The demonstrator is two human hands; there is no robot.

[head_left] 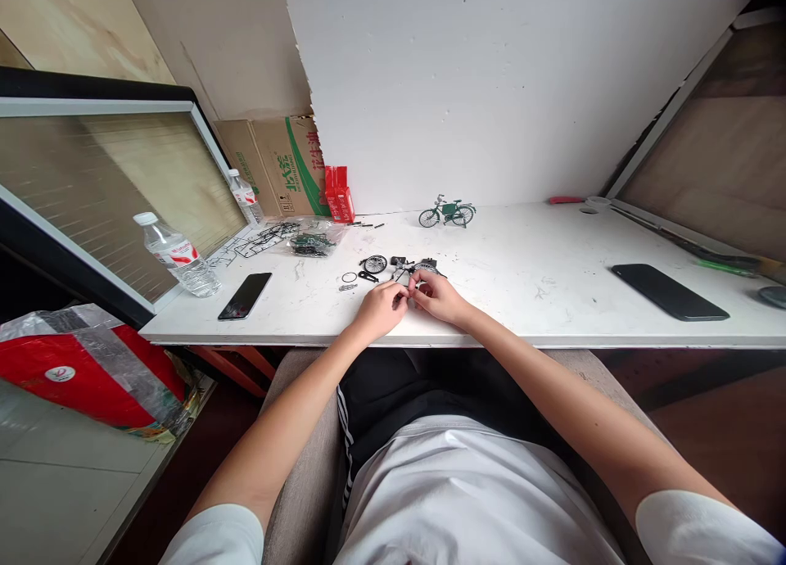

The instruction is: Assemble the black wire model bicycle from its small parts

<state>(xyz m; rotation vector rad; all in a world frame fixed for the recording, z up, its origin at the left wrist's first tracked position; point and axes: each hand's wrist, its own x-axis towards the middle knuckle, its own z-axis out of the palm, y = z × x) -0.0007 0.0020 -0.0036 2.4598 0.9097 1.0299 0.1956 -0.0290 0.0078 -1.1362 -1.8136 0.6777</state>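
Note:
Near the table's front edge my left hand (381, 309) and my right hand (440, 296) meet, fingertips pinched together. Whatever they pinch is too small and too covered to make out. Just beyond the fingers lies a partly built black model bicycle (402, 268), its near side hidden by my right hand. To its left rest a loose spoked wheel (374, 264), a thin black ring (350, 277), a small black part (368, 277) and a grey chain-like piece (347, 287). A finished green model bicycle (447, 212) stands upright farther back.
On the left are a phone (245, 296), water bottles (178, 255), a clear bag of parts (313, 241) and black part frames (268, 239). Behind them stand a red box (339, 195) and a cardboard carton (279, 165). A black phone-like slab (669, 291) lies right on the white table (553, 303).

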